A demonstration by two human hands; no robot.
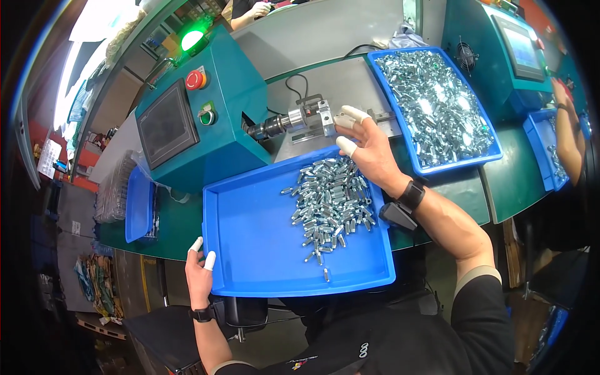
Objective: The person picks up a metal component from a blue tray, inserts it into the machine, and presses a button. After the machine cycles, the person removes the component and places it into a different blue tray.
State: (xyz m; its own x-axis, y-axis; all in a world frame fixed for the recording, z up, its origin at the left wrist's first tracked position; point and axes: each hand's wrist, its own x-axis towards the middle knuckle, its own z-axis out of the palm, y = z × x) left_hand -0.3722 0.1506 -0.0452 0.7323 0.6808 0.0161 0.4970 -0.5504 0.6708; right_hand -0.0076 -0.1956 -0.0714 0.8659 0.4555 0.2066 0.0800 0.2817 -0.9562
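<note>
My right hand (375,150) reaches up to the metal clamp block (326,117) of a bench machine, white covers on its fingertips. Its thumb stands apart from the fingers and nothing shows between them. A round chuck (278,125) sticks out of the machine toward that block. Lower left, my left hand (200,278) is at the side of a blue tray (250,237), finger and thumb apart by the rim; whether they press on it is unclear. Small shiny metal fittings (331,200) lie heaped in the tray's right part.
A second blue tray (494,147), full of similar fittings, stands at the right. The green machine (231,75) carries a dark screen (165,125), a red stop button (195,79) and a lit green lamp (192,40). Another person's arm (565,131) is at the far right.
</note>
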